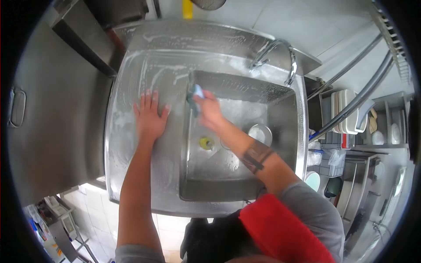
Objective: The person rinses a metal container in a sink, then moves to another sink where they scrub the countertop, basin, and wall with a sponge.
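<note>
My left hand (150, 117) lies flat with fingers spread on the wet, soapy drainboard (169, 94) to the left of the basin. Over the basin's left wall, my right hand (209, 110) is closed on a scrubbing sponge (194, 97), dark green with a pale part; it is somewhat blurred. The steel sink basin (237, 191) holds a round metal dish (260, 134), partly behind my right forearm. A small yellow-green thing (206, 143) sits on the basin floor; I cannot make out its kind.
A curved chrome faucet (291, 59) rises at the sink's back right. Grey hoses (372, 87) cross the right side. Beyond them are shelves with stacked white trays (346, 109). A steel cabinet (66, 127) stands at left. A red cloth (280, 228) hangs at my front.
</note>
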### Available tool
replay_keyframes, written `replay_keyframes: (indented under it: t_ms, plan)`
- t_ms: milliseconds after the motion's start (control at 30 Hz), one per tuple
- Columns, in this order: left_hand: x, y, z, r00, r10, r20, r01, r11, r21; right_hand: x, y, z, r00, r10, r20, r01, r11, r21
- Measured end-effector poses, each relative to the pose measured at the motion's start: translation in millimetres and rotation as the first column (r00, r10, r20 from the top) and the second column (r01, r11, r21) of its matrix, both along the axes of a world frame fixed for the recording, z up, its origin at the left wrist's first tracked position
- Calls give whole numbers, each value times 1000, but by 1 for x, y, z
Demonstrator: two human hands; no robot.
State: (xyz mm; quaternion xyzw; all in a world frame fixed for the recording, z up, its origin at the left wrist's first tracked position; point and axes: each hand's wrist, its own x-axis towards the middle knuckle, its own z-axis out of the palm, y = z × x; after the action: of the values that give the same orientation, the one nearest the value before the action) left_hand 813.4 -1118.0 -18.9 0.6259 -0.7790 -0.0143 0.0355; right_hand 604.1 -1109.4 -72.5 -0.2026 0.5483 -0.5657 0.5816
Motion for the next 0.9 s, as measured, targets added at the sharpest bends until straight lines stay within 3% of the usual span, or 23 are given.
replay_keyframes:
  t_ms: [33, 67, 100, 133, 167, 200, 267, 300, 400, 433, 500, 533, 567, 633, 700, 733, 767, 800, 833, 867, 900]
  plan:
    - [1, -1, 0, 1000, 0, 5, 0, 1000, 7, -32, 25, 13, 989, -18, -149, 5, 996, -87]
    - [-1, -2, 1, 1000, -5, -2, 5, 1000, -11, -70, 52, 6, 924, -32, -381, 43, 999, 20]
    - [-1, -2, 0, 1000, -6, 10, 6, 1000, -3, -96, 88, 21, 861, -136, -490, 112, 991, -78]
    - [1, -3, 0, 1000, 3, 24, -3, 1000, 10, -139, 123, -19, 615, -142, -776, 147, 987, -64]
    - [3, -7, 1, 999, 17, 29, -18, 1000, 7, -170, 157, -23, 508, 62, -859, 171, 970, 171]
    - [3, -8, 2, 1000, 18, 3, -18, 1000, 21, -204, 184, -48, 391, 286, -875, 121, 926, 357]
    - [-4, -13, 0, 1000, 10, -25, -9, 999, 39, -262, 222, -122, -59, 569, -820, -91, 815, 572]
    - [-3, -18, 0, 1000, 2, -25, -1, 999, 43, -264, 230, -152, -46, 573, -818, -86, 814, 575]
    - [-3, -27, -1, 1000, -2, -2, 2, 1000, 8, -272, 225, -243, -372, 582, -723, -10, 776, 630]
    - [-3, -26, 0, 1000, -12, 13, 12, 1000, -2, -267, 218, -235, -353, 586, -729, -1, 779, 627]
    - [0, -19, 3, 1000, -28, -8, 28, 999, 17, -264, 199, -183, 122, 751, -649, -49, 657, 752]
    - [-3, -21, 5, 999, -13, -47, 14, 1000, 16, -272, 203, -162, 185, 702, -688, -45, 705, 708]
    - [-6, -23, 6, 996, -25, -82, 25, 1000, 1, -289, 206, -134, 168, 690, -704, -12, 716, 698]
    - [-5, -22, 7, 999, 12, -31, -11, 999, 32, -317, 210, -67, 479, 348, -806, 12, 915, 403]
    - [-5, -22, 10, 999, 21, -49, -19, 999, 32, -337, 169, 66, 579, 18, -815, 208, 963, 170]
    - [-6, -21, 11, 999, 26, -37, -25, 999, 43, -369, 142, 96, 419, -238, -876, 211, 964, -161]
    - [-6, -22, 12, 999, 23, -46, -21, 999, 37, -384, 105, 144, 416, -423, -805, 217, 906, -364]
    - [-5, -22, 11, 999, 20, -41, -18, 999, 33, -407, 62, 178, 144, -568, -811, 240, 815, -528]
    - [-5, -23, 11, 999, 18, -32, -17, 999, 33, -404, 28, 228, 139, -606, -783, 219, 790, -572]
    - [-5, -23, 12, 999, 19, -29, -18, 999, 36, -411, -17, 254, 150, -735, -661, 245, 676, -695]
    - [-5, -23, 14, 999, 19, -27, -18, 999, 41, -435, -66, 261, -34, -795, -605, 278, 574, -770]
